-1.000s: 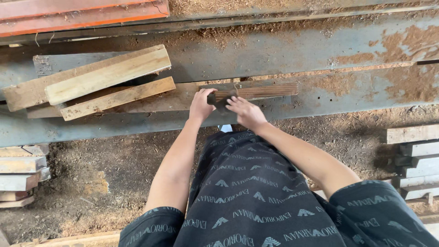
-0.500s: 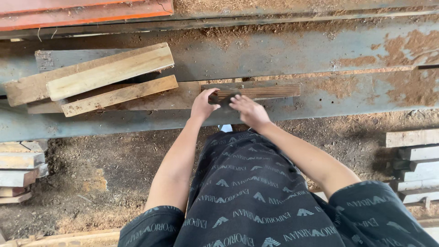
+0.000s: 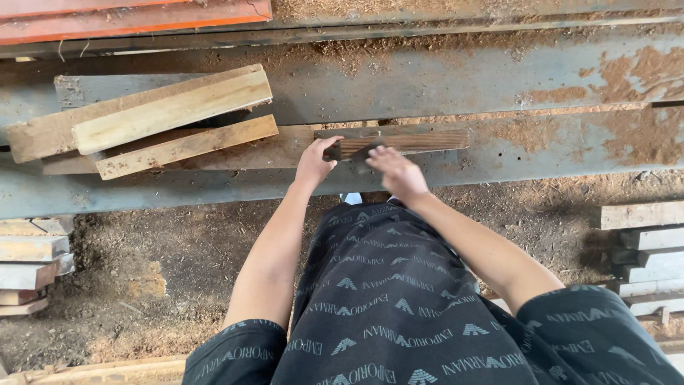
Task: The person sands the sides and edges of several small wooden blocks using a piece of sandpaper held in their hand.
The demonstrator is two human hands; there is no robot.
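Hands (image 3: 356, 160) unmoved on wood strip (image 3: 406, 139).

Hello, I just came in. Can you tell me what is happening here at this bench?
A person stands at a long grey metal bench dusted with sawdust. The left hand grips the near end of a dark, narrow wooden strip lying flat on the bench, and the right hand is on or just over it, blurred. To the left, several pale wooden boards lie stacked at an angle. More cut boards are piled on the dirt floor at both sides.
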